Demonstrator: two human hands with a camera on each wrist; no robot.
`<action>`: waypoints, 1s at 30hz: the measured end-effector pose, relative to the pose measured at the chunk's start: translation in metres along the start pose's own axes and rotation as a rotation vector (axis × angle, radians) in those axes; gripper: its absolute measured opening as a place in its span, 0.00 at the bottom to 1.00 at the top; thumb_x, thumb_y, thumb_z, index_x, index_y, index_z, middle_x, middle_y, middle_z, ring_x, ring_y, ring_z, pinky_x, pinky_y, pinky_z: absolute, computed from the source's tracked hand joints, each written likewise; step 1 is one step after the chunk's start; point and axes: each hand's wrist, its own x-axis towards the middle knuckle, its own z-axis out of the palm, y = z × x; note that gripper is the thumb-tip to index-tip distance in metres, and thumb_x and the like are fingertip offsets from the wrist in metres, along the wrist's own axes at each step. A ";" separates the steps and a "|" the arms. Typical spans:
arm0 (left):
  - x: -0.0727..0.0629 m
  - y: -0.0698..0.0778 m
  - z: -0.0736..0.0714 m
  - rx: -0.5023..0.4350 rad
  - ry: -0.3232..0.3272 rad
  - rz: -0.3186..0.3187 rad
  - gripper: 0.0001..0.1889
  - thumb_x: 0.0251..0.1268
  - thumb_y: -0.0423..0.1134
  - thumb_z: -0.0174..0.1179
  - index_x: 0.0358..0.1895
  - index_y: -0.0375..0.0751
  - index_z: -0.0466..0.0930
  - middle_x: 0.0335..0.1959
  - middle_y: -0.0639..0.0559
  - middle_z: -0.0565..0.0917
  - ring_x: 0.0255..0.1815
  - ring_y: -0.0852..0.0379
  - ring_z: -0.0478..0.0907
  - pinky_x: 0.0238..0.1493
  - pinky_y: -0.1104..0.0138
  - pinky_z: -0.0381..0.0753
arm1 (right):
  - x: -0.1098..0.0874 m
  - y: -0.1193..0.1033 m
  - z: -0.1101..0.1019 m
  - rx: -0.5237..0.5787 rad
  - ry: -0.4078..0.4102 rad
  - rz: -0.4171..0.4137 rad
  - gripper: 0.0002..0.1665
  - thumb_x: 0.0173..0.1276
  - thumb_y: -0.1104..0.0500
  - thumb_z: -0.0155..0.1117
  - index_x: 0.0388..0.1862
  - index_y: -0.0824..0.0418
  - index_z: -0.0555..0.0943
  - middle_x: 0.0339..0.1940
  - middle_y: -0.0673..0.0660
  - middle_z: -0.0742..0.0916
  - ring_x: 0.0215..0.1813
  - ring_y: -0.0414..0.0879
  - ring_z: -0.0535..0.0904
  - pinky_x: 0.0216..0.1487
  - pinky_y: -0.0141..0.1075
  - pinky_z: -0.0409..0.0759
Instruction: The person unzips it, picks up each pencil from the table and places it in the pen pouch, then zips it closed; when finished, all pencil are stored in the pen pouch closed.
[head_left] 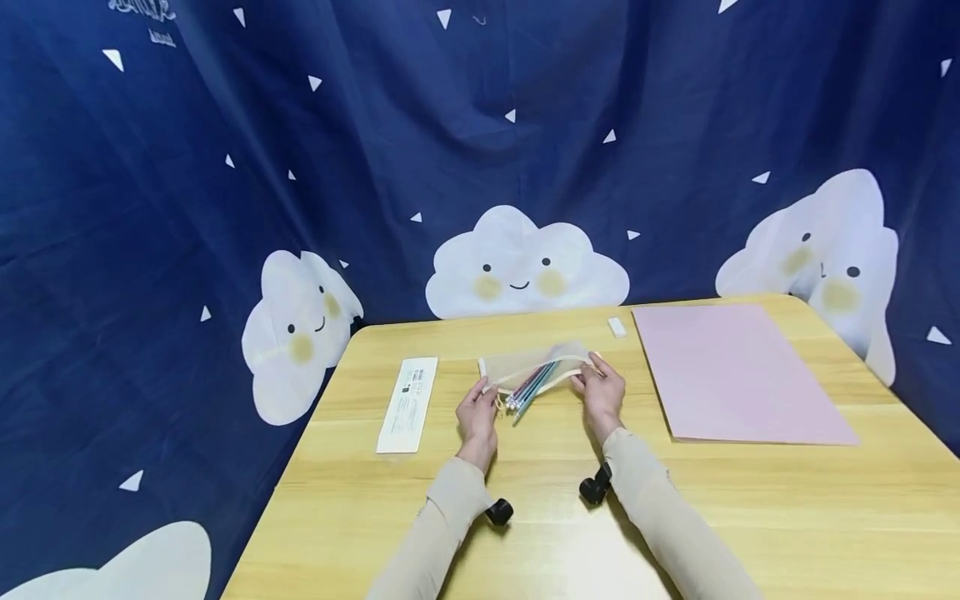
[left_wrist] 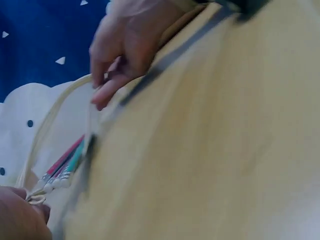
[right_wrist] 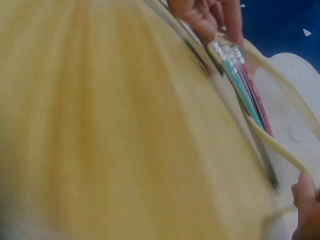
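A see-through pouch with cream edging [head_left: 504, 369] is held up over the table, its mouth spread toward me. Several pencils [head_left: 532, 386], teal, pink and dark, slant inside it, their white-tipped ends at the mouth by my left hand [head_left: 477, 414]. That hand pinches the pouch's left corner, where a small cream loop [left_wrist: 36, 200] shows in the left wrist view. At the right end of the mouth, my right hand [head_left: 604, 393] pinches the edging between thumb and fingers. Both cream rims [right_wrist: 277, 145] bow apart between the hands in the right wrist view.
To the left lies a flat white packet [head_left: 407, 406] with printed text. A small white eraser-like block [head_left: 617, 327] is behind my right hand. On the right lies a large pink sheet [head_left: 738, 375]. A blue curtain [head_left: 390, 108] hangs behind the wooden table [head_left: 540, 492].
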 end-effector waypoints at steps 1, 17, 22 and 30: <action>0.003 0.007 0.000 0.034 -0.011 -0.002 0.22 0.58 0.28 0.58 0.58 0.33 0.73 0.63 0.34 0.71 0.59 0.48 0.75 0.59 0.66 0.79 | 0.001 -0.006 0.001 -0.056 -0.011 0.006 0.26 0.67 0.67 0.53 0.65 0.66 0.68 0.54 0.74 0.79 0.36 0.43 0.85 0.42 0.28 0.85; 0.036 0.088 -0.003 0.389 -0.278 -0.157 0.14 0.57 0.34 0.61 0.43 0.26 0.80 0.23 0.45 0.85 0.23 0.59 0.84 0.35 0.72 0.86 | 0.023 -0.099 0.013 -0.545 -0.213 0.164 0.23 0.60 0.69 0.53 0.55 0.77 0.73 0.19 0.54 0.84 0.24 0.42 0.85 0.42 0.35 0.87; 0.034 0.084 0.000 0.449 -0.250 0.012 0.20 0.52 0.45 0.67 0.40 0.30 0.82 0.25 0.46 0.85 0.28 0.53 0.86 0.36 0.69 0.87 | 0.021 -0.097 0.016 -0.522 -0.215 0.068 0.22 0.61 0.68 0.52 0.53 0.79 0.73 0.21 0.57 0.85 0.22 0.41 0.84 0.37 0.32 0.87; 0.036 0.060 -0.001 0.653 -0.126 0.256 0.15 0.53 0.39 0.67 0.41 0.33 0.77 0.29 0.39 0.86 0.29 0.40 0.85 0.26 0.63 0.87 | 0.009 -0.080 0.017 -0.573 -0.259 0.042 0.24 0.64 0.65 0.52 0.58 0.76 0.71 0.43 0.72 0.85 0.34 0.49 0.87 0.42 0.34 0.86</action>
